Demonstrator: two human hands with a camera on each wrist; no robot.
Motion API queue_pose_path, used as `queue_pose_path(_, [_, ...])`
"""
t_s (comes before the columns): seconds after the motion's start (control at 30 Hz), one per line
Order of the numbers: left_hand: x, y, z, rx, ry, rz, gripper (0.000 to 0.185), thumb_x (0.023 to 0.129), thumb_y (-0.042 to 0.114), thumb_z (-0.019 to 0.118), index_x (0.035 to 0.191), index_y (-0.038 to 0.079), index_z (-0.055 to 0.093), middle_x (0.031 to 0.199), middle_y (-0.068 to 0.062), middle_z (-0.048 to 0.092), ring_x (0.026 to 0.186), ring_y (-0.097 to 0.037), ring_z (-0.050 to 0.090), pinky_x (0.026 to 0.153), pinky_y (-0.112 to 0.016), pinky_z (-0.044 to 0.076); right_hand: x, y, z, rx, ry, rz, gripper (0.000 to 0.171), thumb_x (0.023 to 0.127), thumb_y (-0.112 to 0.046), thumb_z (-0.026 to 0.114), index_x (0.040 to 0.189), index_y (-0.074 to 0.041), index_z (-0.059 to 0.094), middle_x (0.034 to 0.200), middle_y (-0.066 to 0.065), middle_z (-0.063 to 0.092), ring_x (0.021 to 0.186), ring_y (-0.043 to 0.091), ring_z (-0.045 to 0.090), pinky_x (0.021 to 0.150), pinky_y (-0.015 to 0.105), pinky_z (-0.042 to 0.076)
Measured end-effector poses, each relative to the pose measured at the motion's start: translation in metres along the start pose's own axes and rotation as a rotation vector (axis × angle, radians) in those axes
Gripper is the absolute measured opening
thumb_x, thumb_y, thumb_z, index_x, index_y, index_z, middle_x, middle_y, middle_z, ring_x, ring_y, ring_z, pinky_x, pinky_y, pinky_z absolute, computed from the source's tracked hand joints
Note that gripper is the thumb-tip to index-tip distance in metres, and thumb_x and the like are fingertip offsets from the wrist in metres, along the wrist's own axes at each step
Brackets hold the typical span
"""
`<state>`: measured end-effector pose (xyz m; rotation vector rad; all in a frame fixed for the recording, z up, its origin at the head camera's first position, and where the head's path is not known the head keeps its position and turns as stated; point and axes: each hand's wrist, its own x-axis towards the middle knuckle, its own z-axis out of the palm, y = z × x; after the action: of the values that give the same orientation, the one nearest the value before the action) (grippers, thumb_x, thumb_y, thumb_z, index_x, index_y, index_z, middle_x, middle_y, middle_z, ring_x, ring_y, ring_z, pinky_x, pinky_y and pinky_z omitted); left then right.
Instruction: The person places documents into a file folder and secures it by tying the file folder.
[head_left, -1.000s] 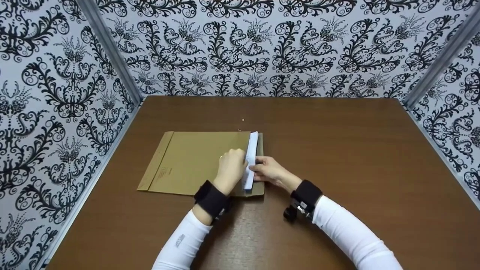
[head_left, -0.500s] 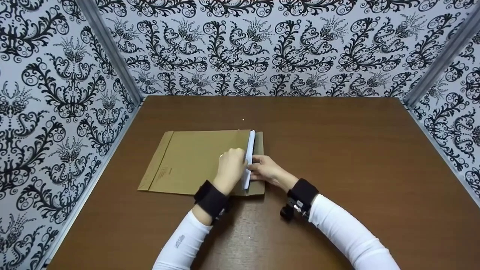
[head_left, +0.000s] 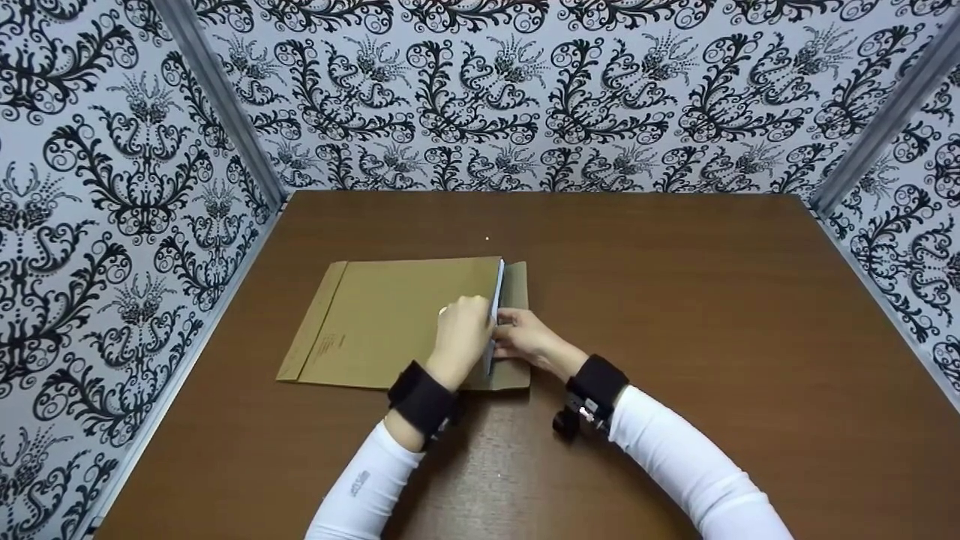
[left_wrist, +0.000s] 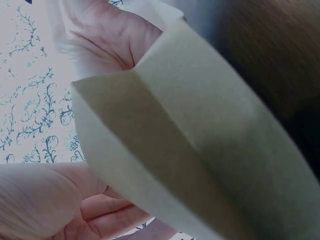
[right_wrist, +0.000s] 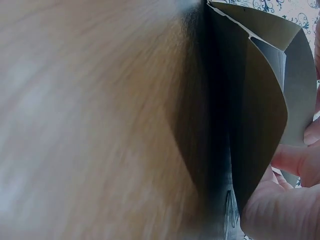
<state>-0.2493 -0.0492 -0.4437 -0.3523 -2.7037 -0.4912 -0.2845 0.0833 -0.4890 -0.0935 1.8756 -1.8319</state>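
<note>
A flat brown cardboard envelope lies on the table with its open end to the right. My left hand grips the upper edge of that opening, fingers curled over and lifting it a little. A thin strip of a white paper stack shows in the mouth; most of it is hidden inside. My right hand is at the mouth, thumb and fingers bent against the stack's outer edge. In the left wrist view the folded envelope side stands between both hands. The right wrist view shows the envelope's gaping side.
The lower flap of the envelope sticks out to the right on the brown table. Black bands with small cameras sit on both wrists. Patterned walls enclose the table's back and sides.
My right hand has moved left, and the white paper stack has slid deeper into the envelope, from a broad strip to a thin line. The left hand has stayed in place.
</note>
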Motion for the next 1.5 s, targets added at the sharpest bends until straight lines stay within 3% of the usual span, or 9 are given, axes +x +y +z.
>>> queue_pose_path(0.37, [-0.001,0.000,-0.002,0.019,0.026,0.043,0.028,0.087,0.000,0.067,0.061,0.006,0.058,0.066,-0.014,0.070,0.060,-0.031,0.070,0.056,-0.043,0.056,0.004,-0.001,0.006,-0.011,0.001,0.005,0.049,0.107,-0.002,0.040,0.154,0.008,0.035,0.118,0.013,0.066,0.093,0.016,0.073,0.092,0.037,0.061])
queue_pose_path(0.67, [0.000,-0.001,-0.001,0.012,0.018,0.031,0.017,0.087,0.000,0.067,0.070,0.001,0.068,0.073,-0.017,0.074,0.066,-0.035,0.073,0.061,-0.047,0.058,0.008,0.001,0.013,0.080,-0.011,-0.022,0.035,0.105,0.000,0.039,0.136,0.009,0.052,0.089,-0.002,0.068,0.077,0.009,0.069,0.080,0.032,0.060])
queue_pose_path(0.9, [0.001,-0.003,-0.003,-0.052,-0.024,0.001,0.015,0.088,-0.001,0.065,0.074,0.000,0.068,0.076,-0.019,0.074,0.068,-0.037,0.073,0.062,-0.048,0.058,0.008,0.001,0.014,0.092,-0.012,-0.013,0.025,0.102,0.004,0.039,0.118,0.003,0.058,0.079,-0.005,0.067,0.073,0.008,0.067,0.073,0.028,0.058])
queue_pose_path(1.13, [0.004,-0.006,-0.004,-0.153,-0.117,-0.073,0.014,0.091,0.000,0.063,0.079,0.002,0.071,0.083,-0.018,0.076,0.073,-0.037,0.073,0.061,-0.045,0.056,0.009,0.004,0.012,-0.001,-0.008,-0.006,0.041,0.105,0.001,0.038,0.145,0.006,0.047,0.097,-0.001,0.067,0.078,0.008,0.066,0.077,0.028,0.058])
queue_pose_path(1.37, [0.005,-0.007,-0.003,-0.179,-0.136,-0.114,0.014,0.090,0.001,0.063,0.080,0.003,0.072,0.086,-0.017,0.077,0.074,-0.035,0.073,0.062,-0.045,0.056,0.009,0.004,0.007,-0.044,-0.044,-0.013,0.042,0.105,-0.001,0.038,0.145,0.006,0.048,0.097,-0.001,0.065,0.078,0.008,0.065,0.078,0.027,0.059])
queue_pose_path(1.5, [0.005,-0.007,-0.001,-0.177,-0.142,-0.110,0.013,0.091,0.002,0.062,0.085,0.003,0.074,0.088,-0.017,0.077,0.075,-0.035,0.074,0.062,-0.045,0.057,0.007,0.002,0.000,-0.077,-0.069,-0.006,0.045,0.106,-0.005,0.042,0.149,0.006,0.046,0.109,0.009,0.071,0.086,0.012,0.072,0.085,0.032,0.063])
